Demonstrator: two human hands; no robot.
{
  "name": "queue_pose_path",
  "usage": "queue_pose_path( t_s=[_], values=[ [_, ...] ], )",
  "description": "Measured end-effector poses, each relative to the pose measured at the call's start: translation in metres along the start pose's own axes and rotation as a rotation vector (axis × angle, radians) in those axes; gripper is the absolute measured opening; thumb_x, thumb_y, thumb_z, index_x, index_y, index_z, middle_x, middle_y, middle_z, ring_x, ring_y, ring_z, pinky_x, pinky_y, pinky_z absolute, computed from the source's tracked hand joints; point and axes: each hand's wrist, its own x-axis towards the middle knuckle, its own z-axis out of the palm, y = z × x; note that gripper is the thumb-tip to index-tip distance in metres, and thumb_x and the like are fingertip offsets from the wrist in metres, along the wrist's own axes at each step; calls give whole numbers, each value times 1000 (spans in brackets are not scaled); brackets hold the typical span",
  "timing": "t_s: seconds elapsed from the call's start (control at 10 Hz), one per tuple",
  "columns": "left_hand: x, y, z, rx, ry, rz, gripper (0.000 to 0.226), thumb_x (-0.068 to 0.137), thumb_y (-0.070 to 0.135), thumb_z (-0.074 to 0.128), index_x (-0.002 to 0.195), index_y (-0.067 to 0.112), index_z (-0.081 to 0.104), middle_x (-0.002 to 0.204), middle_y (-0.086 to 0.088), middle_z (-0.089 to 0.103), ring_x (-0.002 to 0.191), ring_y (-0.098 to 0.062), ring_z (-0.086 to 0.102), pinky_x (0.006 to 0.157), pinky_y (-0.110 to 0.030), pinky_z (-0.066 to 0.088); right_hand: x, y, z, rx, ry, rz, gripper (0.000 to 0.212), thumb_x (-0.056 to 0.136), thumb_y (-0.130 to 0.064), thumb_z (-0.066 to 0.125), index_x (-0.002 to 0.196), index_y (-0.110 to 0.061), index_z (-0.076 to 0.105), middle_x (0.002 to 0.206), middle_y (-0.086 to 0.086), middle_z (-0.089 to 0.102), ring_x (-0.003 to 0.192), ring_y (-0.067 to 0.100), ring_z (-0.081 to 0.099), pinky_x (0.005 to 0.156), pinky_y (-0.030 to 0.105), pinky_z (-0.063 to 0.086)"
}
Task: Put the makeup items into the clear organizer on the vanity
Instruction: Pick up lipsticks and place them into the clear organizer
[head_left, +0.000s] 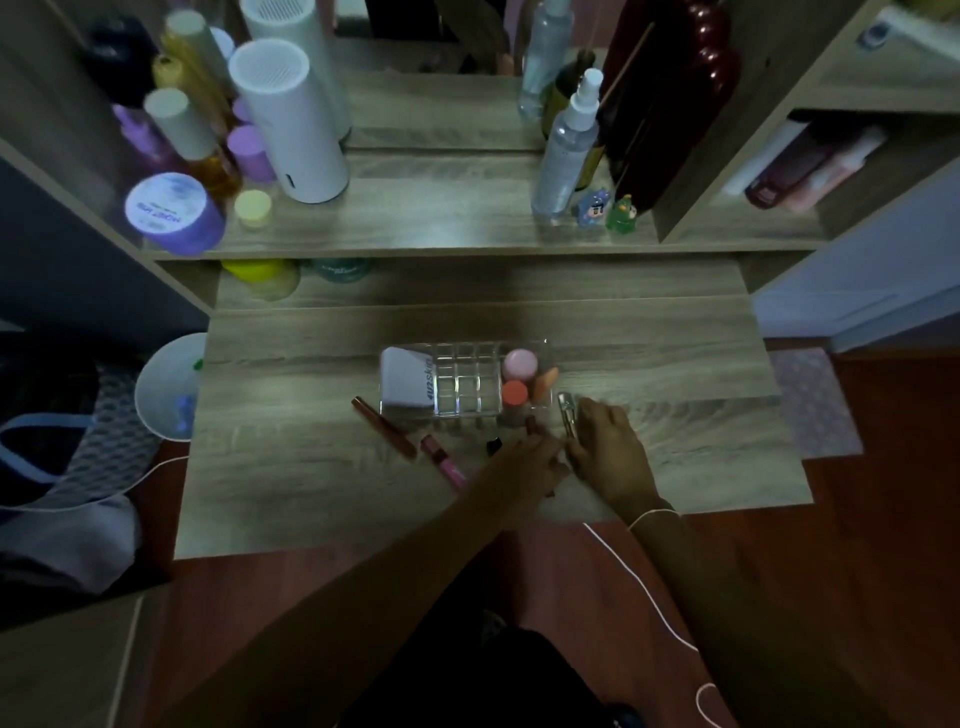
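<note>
The clear organizer (470, 358) stands mid-table. It holds a white box (405, 382) on its left, and a pink round pot (519, 364), an orange-capped pot (514, 393) and an orange sponge (548, 378) on its right. In front of it lie a brown tube (384, 427), a pink lip gloss (441, 460), a small black item (493, 445), a small brown lipstick (531, 423) and a metal eyelash curler (566, 410). My left hand (530, 460) stretches flat, fingertips just short of the brown lipstick. My right hand (610, 449) lies over the curler's near end; its grip is unclear.
The wooden vanity top (311, 467) has a raised shelf (441, 223) behind it, crowded with bottles, a white cylinder (291, 124), a purple jar (174, 210) and small figurines (605, 208). A white bowl (169, 387) sits off the left edge. A thin white cord (644, 587) trails off the front.
</note>
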Motion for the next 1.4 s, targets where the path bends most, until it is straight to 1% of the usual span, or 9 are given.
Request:
queue_pose_path(
  t_s=[0.3,0.5,0.6,0.7,0.8,0.9,1.0,1.2,1.4],
  values=[
    [11,-17,-3,109,26,210,25,82,25,42,82,30,66,86,8,69,80,-9,65,70,-24,53,12,10,1,56,7,148,49,77,-21,67,124,-12,54,111,17,60,107,32,53,88,35,43],
    [20,-17,-6,-33,221,201,24,92,12,44,102,18,65,94,0,70,83,-18,65,75,-32,54,17,17,-26,259,28,214,68,78,-31,75,137,-26,41,99,4,70,84,20,65,80,34,52],
    [21,-21,-21,-145,329,150,32,92,5,52,123,12,58,103,-8,69,85,-23,63,76,-36,53,18,18,-49,319,3,147,67,82,-33,70,140,-35,35,87,-6,68,72,6,65,67,18,52],
    [19,-24,-36,-64,349,-119,24,87,53,57,111,52,62,104,23,69,95,2,62,85,-14,47,25,9,-73,357,19,80,62,83,-21,67,134,-42,39,84,-11,63,69,2,63,61,15,48],
    [12,-32,-69,-778,405,-425,28,71,85,41,84,67,58,112,12,69,110,-8,59,98,-21,39,37,-10,-89,365,33,30,62,82,-9,66,131,-38,42,90,0,67,75,13,64,68,29,52],
    [-2,-53,-71,-400,619,-422,37,75,76,50,84,46,68,82,7,74,80,-5,67,78,-25,54,50,-37,-98,413,46,-69,60,80,-6,68,130,-27,44,85,1,66,77,24,66,71,39,54],
    [-15,-72,-75,-335,848,-415,33,92,28,49,122,15,58,100,-2,70,95,-3,56,96,-6,33,63,-65,-95,444,55,-156,57,80,-9,73,126,-26,44,83,-11,62,75,10,67,66,32,57],
    [-28,-84,-68,-604,951,-703,45,94,10,55,136,25,46,115,10,63,96,-6,61,82,-35,52,80,-107,-64,423,51,-339,65,78,-8,74,134,-19,42,107,4,65,89,17,67,79,31,58],
    [-25,-94,-59,-715,925,-837,24,89,10,62,113,14,63,105,-4,71,92,-11,62,86,-47,53,89,-124,-33,334,-13,-364,31,77,-5,73,105,-10,61,99,9,69,88,20,65,83,44,56]
  ],
)
